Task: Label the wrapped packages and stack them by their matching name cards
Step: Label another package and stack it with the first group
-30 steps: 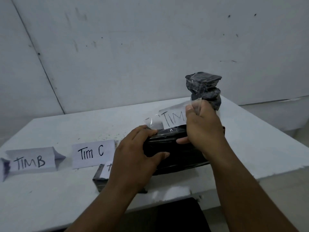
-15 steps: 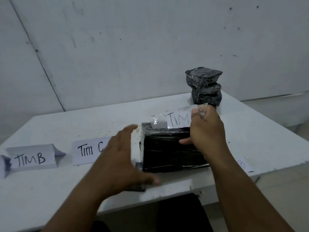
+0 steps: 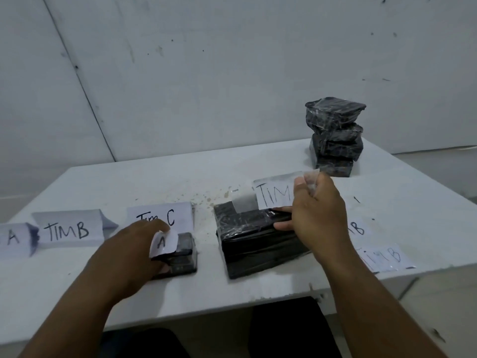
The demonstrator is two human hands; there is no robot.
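A black wrapped package (image 3: 258, 244) lies near the table's front edge. My right hand (image 3: 317, 215) pinches a taped paper label reading "TIM" (image 3: 273, 195) upright at the package's far edge, thumb against the package top. My left hand (image 3: 136, 251) grips a small black package (image 3: 184, 254) to the left, and a loose label marked "A" (image 3: 162, 242) curls up from it. Folded name cards stand in a row: "A" (image 3: 13, 237), "TIMB" (image 3: 68, 228), "Tim C" (image 3: 165, 215).
A stack of three black wrapped packages (image 3: 334, 135) stands at the table's back right. Loose labels reading "TIMB" (image 3: 384, 257) lie flat right of my right arm. The white table (image 3: 154, 182) meets a white wall behind; its front edge is close to me.
My left hand has left the big package and moved left onto the small black package with the "A" label. My right hand still holds the "TIM" label upright.
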